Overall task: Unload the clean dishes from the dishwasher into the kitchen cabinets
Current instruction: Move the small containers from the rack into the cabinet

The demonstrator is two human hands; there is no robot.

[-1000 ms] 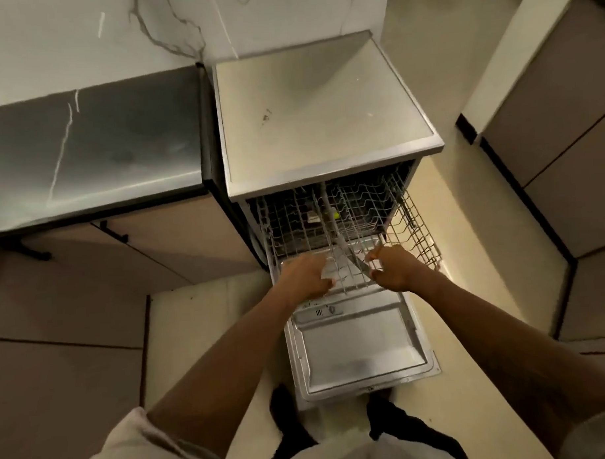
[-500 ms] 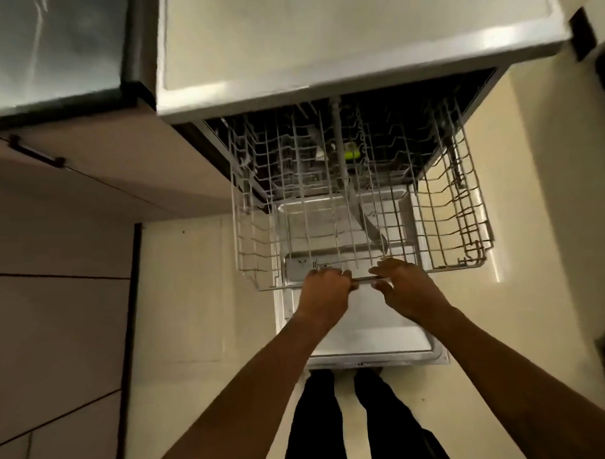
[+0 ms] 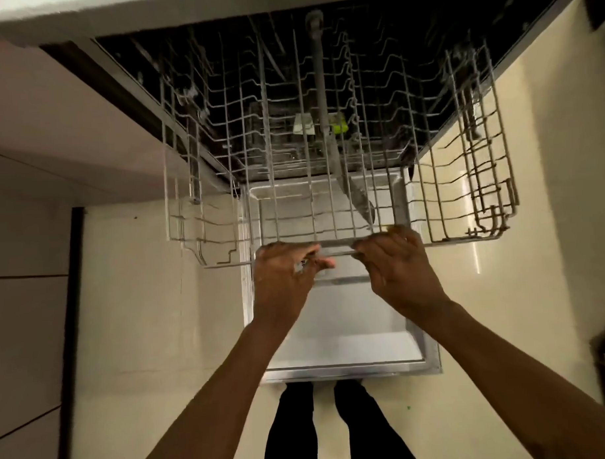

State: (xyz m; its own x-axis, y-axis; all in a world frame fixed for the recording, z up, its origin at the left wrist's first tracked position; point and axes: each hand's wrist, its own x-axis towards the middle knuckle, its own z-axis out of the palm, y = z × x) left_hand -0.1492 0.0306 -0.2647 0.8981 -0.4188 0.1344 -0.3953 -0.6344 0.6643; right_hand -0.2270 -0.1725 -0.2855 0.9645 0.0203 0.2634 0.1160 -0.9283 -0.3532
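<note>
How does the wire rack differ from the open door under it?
The wire rack is a see-through grid; the door is a solid panel. The wire rack sits higher, gripped by the left hand and right hand; the door lies flat beneath, untouched. Both stick out from the dishwasher.

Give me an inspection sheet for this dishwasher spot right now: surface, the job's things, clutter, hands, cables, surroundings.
Surface: dishwasher door lies open and flat beneath the rack.
Job's things: upper rack stands out over the door; no dishes seen in it; spray arm hangs under it.
Clutter: a green piece and a white tag deep inside; what they are cannot be told.
Hands: left hand and right hand both grip the rack's front rail, side by side.
Cables: nothing seen.
Surroundings: cream floor, cabinet front on the left, the person's legs at the door's edge.
</note>
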